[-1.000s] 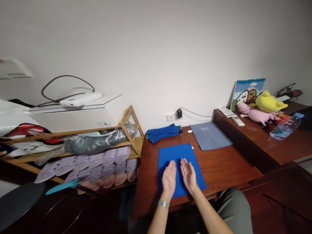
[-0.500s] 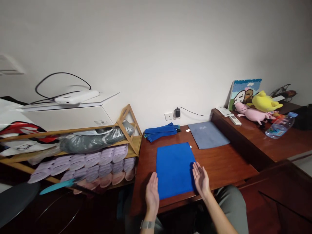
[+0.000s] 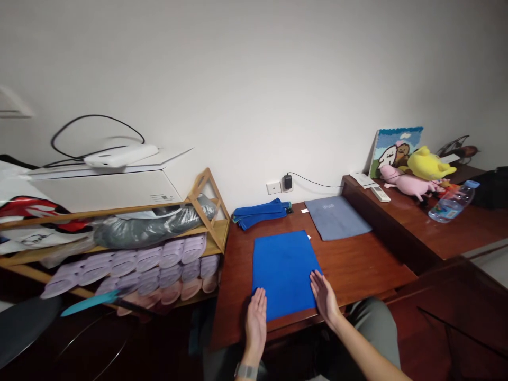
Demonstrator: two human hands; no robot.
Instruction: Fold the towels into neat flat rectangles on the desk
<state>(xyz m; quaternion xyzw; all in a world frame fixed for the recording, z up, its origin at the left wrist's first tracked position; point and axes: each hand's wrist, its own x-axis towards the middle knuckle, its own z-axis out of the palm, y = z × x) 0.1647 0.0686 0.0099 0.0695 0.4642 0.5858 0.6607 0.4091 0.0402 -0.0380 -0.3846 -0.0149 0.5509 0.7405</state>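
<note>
Head view: hands (image 3: pixel 256 324) (image 3: pixel 326 300), apart, flank blue cloth (image 3: pixel 284 275); lettering (image 3: pixel 328 206) on grey mat (image 3: pixel 340 224) is illegible.

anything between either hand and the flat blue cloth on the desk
Nothing visible. The left hand is at the near left corner of the flat blue cloth, the right hand at its right edge; the blue bundle and grey-blue mat lie farther back.
</note>
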